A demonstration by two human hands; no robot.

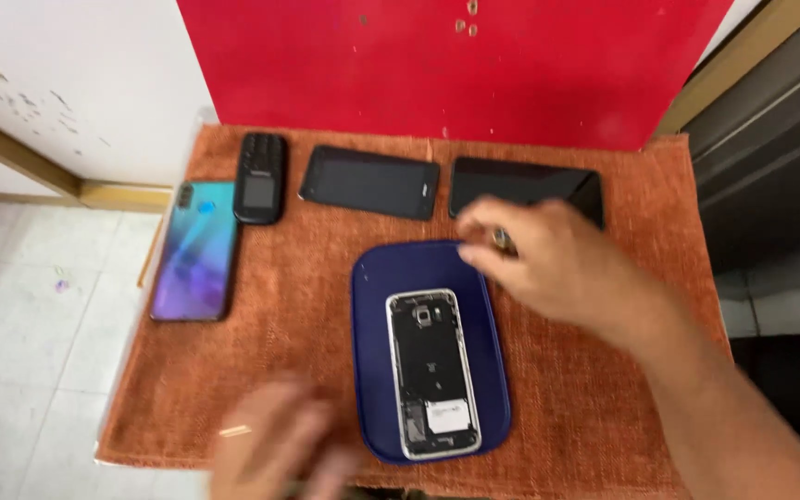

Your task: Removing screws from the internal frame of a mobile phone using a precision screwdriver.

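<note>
A small table covered with a rust-orange cloth (594, 389) stands against a red wall panel (456, 65). On the middle of the cloth lies a dark blue oblong tray (372, 370), and in it an opened phone (431, 372) with its back cover off, inner parts showing, lengthwise with its camera end away from the person.

The right hand (548, 264) reaches in from the lower right, forearm crossing the cloth's right side. It hovers over the tray's far right corner, just beyond the opened phone and not touching it. Its fingers are curled together and pinch a small dark object (504, 242), too small to identify.

The left hand (275, 444) is at the near edge of the cloth, just left of the tray. It is blurred; something thin and pale (234, 431) shows at its fingers, but how far the hand is closed cannot be told.

Along the far edge lie two black smartphones (369, 182) (525, 185), face up, and a small black keypad phone (260, 178). A blue-purple phone (194, 250) lies back up at the left edge.
</note>
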